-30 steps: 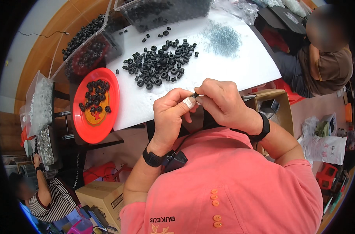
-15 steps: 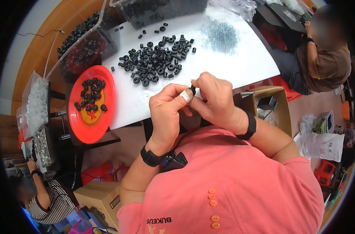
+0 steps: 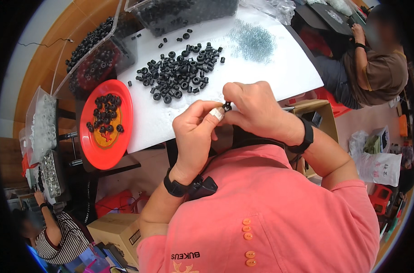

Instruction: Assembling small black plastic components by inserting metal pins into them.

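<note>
Between my two hands, over the near edge of the white work surface (image 3: 289, 73), is a small black rubber-looking part (image 3: 227, 107). My left hand (image 3: 193, 125), with white tape around its thumb, pinches it from the left. My right hand (image 3: 257, 109) grips it from the right with curled fingers and thumb; the fingertips partly hide it. Just beyond my hands lies a heap of small black spool- and ring-shaped parts (image 3: 175, 75). Left of it, a red plate (image 3: 91, 148) carries several round black parts (image 3: 107, 113).
Clear bins of black parts (image 3: 97, 61) stand at the far left and far middle. Fine grey-blue pieces (image 3: 255, 43) are spread at the far right. An open cardboard box (image 3: 330, 118) stands right of the table. Co-workers sit at far right (image 3: 375, 68) and lower left (image 3: 66, 236).
My right hand has shifted slightly right and turned, opening a gap from the left fingers, so more of the black part shows. My left hand stays nearly in place.
</note>
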`<state>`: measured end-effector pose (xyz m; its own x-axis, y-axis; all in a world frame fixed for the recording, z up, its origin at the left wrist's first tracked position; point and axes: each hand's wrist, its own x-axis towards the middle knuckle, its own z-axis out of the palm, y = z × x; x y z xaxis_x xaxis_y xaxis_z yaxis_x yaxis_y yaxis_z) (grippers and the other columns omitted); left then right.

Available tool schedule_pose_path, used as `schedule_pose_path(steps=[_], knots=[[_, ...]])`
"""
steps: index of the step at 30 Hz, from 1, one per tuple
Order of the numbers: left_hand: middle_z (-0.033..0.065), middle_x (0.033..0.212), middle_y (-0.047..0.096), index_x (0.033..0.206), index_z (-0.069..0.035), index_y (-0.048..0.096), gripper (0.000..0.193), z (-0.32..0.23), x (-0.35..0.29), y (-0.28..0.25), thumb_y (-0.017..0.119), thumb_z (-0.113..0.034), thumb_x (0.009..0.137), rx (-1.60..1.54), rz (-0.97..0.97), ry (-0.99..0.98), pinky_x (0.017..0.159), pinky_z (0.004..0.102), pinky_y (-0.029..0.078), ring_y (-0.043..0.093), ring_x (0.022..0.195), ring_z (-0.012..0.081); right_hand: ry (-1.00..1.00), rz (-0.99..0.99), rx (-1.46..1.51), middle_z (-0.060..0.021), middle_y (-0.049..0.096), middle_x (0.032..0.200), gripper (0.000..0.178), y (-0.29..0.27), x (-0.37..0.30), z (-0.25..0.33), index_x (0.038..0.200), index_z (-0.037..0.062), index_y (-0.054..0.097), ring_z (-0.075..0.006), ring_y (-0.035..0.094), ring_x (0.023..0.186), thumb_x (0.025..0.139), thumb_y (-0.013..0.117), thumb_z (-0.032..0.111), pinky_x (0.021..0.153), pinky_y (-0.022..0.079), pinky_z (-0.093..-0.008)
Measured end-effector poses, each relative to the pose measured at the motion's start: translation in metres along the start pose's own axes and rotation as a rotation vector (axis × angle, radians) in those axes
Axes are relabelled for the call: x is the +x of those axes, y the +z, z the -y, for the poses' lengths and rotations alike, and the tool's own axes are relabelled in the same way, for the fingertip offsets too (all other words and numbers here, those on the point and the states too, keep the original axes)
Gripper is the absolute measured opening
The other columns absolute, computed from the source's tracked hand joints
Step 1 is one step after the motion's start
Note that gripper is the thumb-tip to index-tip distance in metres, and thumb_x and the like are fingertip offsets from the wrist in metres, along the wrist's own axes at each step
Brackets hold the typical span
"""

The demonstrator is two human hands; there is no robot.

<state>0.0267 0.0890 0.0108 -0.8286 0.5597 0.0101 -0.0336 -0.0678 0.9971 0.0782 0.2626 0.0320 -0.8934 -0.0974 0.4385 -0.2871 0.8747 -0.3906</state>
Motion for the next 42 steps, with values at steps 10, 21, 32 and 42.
schedule_pose_path(steps=[10, 21, 32, 42], knots=[[0.0091, 0.098, 0.067, 0.103, -0.001, 0.069, 0.028, 0.017, 0.019, 0.01, 0.06, 0.012, 0.079, 0.626, 0.004, 0.623, 0.084, 0.0366, 0.046, 0.054, 0.096, 0.0275, 0.101, 0.213, -0.133, -0.0161, 0.065, 0.069, 0.024, 0.0, 0.018, -0.022, 0.072, 0.0025, 0.063, -0.0378, 0.066, 0.068, 0.067, 0.08, 0.019, 0.059, 0.049, -0.0461], [0.0086, 0.093, 0.065, 0.101, -0.002, 0.07, 0.028, 0.013, 0.026, 0.023, 0.062, 0.011, 0.078, 0.805, -0.021, 0.621, 0.084, 0.0387, 0.045, 0.053, 0.096, 0.0291, 0.252, 0.27, 0.127, -0.0178, 0.068, 0.069, 0.016, -0.012, 0.023, -0.038, 0.078, -0.0001, 0.068, -0.0352, 0.067, 0.066, 0.068, 0.076, 0.01, 0.06, 0.05, -0.0409], [0.0071, 0.088, 0.063, 0.095, -0.003, 0.071, 0.019, 0.023, 0.04, 0.025, 0.069, 0.009, 0.079, 0.831, -0.098, 0.635, 0.074, 0.0374, 0.045, 0.054, 0.087, 0.0266, 0.284, 0.115, -0.035, -0.017, 0.067, 0.069, 0.007, -0.009, 0.008, -0.03, 0.081, 0.0031, 0.069, -0.0369, 0.067, 0.067, 0.082, 0.068, 0.01, 0.061, 0.051, -0.0439], [0.0057, 0.088, 0.065, 0.098, -0.004, 0.071, 0.018, 0.025, 0.042, 0.022, 0.069, 0.007, 0.084, 0.753, -0.108, 0.585, 0.076, 0.0348, 0.044, 0.053, 0.086, 0.0244, 0.21, 0.131, -0.007, -0.0156, 0.066, 0.066, 0.007, -0.003, 0.012, -0.038, 0.08, 0.0047, 0.068, -0.0363, 0.067, 0.065, 0.081, 0.067, 0.011, 0.059, 0.05, -0.0448]])
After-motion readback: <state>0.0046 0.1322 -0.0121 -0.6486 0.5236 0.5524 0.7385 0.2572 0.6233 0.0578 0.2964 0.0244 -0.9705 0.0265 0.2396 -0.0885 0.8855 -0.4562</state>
